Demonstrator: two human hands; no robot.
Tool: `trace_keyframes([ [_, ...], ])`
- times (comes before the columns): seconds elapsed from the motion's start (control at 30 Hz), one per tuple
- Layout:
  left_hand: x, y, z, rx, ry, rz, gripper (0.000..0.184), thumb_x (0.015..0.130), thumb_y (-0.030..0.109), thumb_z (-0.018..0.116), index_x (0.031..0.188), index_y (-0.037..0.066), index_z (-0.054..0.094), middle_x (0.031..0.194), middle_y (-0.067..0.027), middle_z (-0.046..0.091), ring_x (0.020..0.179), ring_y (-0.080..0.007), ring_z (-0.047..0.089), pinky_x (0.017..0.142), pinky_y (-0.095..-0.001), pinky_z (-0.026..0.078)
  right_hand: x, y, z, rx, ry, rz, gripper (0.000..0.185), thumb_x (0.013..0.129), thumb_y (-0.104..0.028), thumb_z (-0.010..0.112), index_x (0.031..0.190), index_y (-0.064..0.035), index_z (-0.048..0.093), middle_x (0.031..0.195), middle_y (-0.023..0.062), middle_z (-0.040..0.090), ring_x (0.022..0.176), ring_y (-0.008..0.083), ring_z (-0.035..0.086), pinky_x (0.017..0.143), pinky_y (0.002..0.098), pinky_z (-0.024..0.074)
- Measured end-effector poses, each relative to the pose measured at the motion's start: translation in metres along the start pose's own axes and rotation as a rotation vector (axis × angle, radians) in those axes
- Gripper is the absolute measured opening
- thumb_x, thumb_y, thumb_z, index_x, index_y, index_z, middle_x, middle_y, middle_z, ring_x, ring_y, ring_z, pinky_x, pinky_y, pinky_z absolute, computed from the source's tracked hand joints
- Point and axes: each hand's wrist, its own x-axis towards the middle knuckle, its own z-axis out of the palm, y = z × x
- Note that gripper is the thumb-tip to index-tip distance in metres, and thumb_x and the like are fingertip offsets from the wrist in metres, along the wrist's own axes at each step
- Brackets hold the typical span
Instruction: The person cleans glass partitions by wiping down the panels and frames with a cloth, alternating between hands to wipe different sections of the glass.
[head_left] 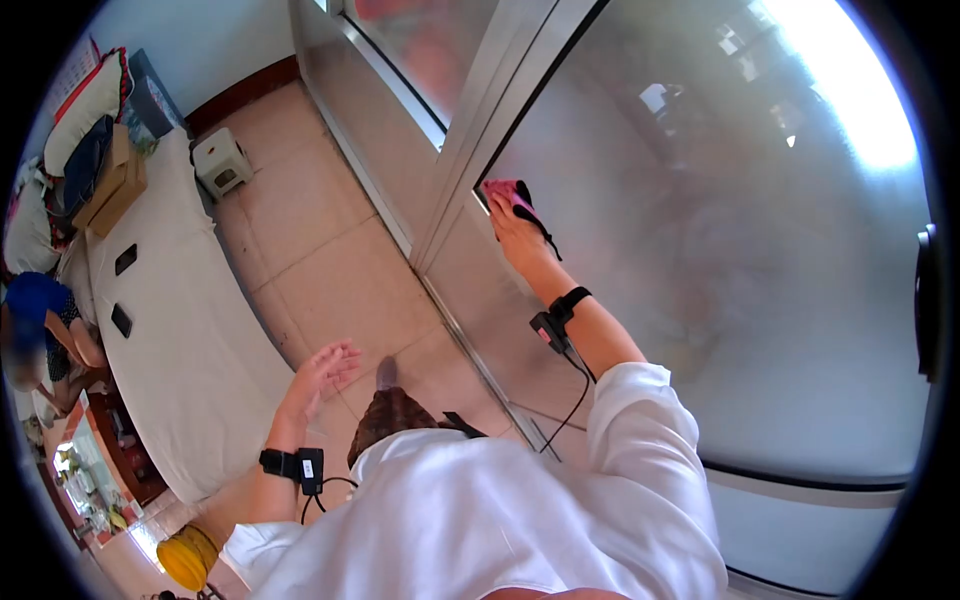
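My right hand [512,228] presses a pink cloth [508,190] with black edging against the frosted glass panel [680,250], near its metal frame [470,150]. Its fingers lie over the cloth, and part of the cloth is hidden beneath them. My left hand [325,372] hangs free over the tiled floor, fingers stretched out and nothing in them. Each forearm wears a black strap with a small box and cable: one wrist box [550,330] on the right, another wrist box [311,470] on the left.
Left of me stands a long bed [190,330] with a pale cover, bearing two phones [125,260], a cardboard box [115,185] and pillows. A person in blue [40,310] sits beyond it. A white stool [222,163] stands by the bed's far end. A yellow round object [187,557] is lower left.
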Motion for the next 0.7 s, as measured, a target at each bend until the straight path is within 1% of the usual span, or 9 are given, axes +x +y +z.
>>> trace_keyframes([
  [0.07,0.002,0.0,-0.002,0.044,0.008,0.023,0.041,0.096,0.033,0.049,0.128,0.007,0.05,0.12,-0.0074,0.06,0.108,-0.0181,0.058,0.09,-0.031,0.044,-0.025,-0.01,-0.009,0.026,-0.118,-0.141,0.051,0.088,-0.027,0.043,0.133,-0.0026,0.048,0.143,0.0082,0.04,0.137,0.0317,0.023,0.114,0.0469,0.008],
  [0.1,0.002,0.001,-0.002,0.049,0.016,0.01,0.041,0.096,0.033,0.049,0.128,0.007,0.05,0.12,-0.0074,0.06,0.108,-0.0181,0.058,0.09,-0.031,0.044,-0.036,-0.029,0.007,0.118,-0.063,-0.071,0.053,0.087,-0.026,0.044,0.134,-0.0027,0.045,0.144,0.0085,0.037,0.138,0.0307,0.023,0.115,0.0444,0.0075],
  [0.2,0.0,0.002,-0.001,0.082,0.022,0.009,0.041,0.096,0.032,0.049,0.128,0.007,0.051,0.12,-0.0073,0.06,0.108,-0.018,0.058,0.09,-0.0311,0.044,-0.081,-0.05,0.006,0.165,-0.056,0.008,0.056,0.085,-0.025,0.044,0.137,-0.003,0.041,0.146,0.009,0.035,0.14,0.0283,0.021,0.116,0.0437,0.0062],
  [0.27,-0.002,0.006,0.003,0.091,0.016,0.016,0.041,0.096,0.032,0.049,0.128,0.007,0.05,0.12,-0.007,0.06,0.108,-0.0178,0.058,0.091,-0.0314,0.044,-0.108,-0.058,0.005,0.32,-0.089,0.057,0.058,0.084,-0.024,0.044,0.138,-0.0032,0.038,0.148,0.009,0.032,0.14,0.0261,0.02,0.116,0.043,0.0065],
  [0.33,-0.003,0.012,0.014,0.121,-0.001,-0.001,0.041,0.096,0.033,0.049,0.129,0.007,0.05,0.12,-0.0069,0.06,0.109,-0.0176,0.058,0.091,-0.0314,0.044,-0.143,-0.064,0.002,0.292,-0.041,0.087,0.056,0.085,-0.023,0.043,0.138,-0.0037,0.039,0.148,0.009,0.031,0.141,0.0248,0.02,0.116,0.0431,0.0075],
  [0.4,-0.006,0.017,0.023,0.161,-0.036,-0.041,0.042,0.096,0.033,0.049,0.129,0.007,0.05,0.121,-0.0068,0.06,0.11,-0.0174,0.057,0.091,-0.0314,0.044,-0.177,-0.071,-0.007,0.397,-0.108,0.105,0.056,0.084,-0.02,0.044,0.137,-0.0046,0.04,0.149,0.0086,0.03,0.141,0.0231,0.02,0.116,0.0403,0.0092],
  [0.5,-0.01,0.023,0.043,0.225,-0.097,-0.023,0.045,0.096,0.036,0.049,0.13,0.007,0.049,0.12,-0.0069,0.06,0.108,-0.0171,0.058,0.089,-0.0301,0.046,-0.234,-0.09,0.0,0.51,0.032,0.222,0.055,0.081,-0.013,0.047,0.135,-0.0054,0.043,0.151,0.0087,0.027,0.14,0.0218,0.022,0.116,0.0359,0.012],
  [0.6,-0.016,0.036,0.063,0.25,-0.141,-0.005,0.045,0.096,0.036,0.048,0.131,0.007,0.048,0.122,-0.007,0.059,0.11,-0.0173,0.057,0.091,-0.0301,0.045,-0.286,-0.082,-0.036,0.576,0.022,0.242,0.053,0.08,-0.012,0.048,0.133,-0.0053,0.046,0.149,0.0096,0.03,0.138,0.0219,0.026,0.115,0.0362,0.014],
  [0.7,-0.02,0.045,0.076,0.306,-0.185,-0.028,0.045,0.096,0.036,0.048,0.131,0.008,0.047,0.123,-0.0069,0.058,0.112,-0.0174,0.056,0.092,-0.0303,0.044,-0.329,-0.093,-0.053,0.445,-0.024,0.232,0.051,0.081,-0.016,0.049,0.132,-0.0093,0.048,0.15,0.0065,0.029,0.138,0.0254,0.025,0.115,0.0386,0.0152],
])
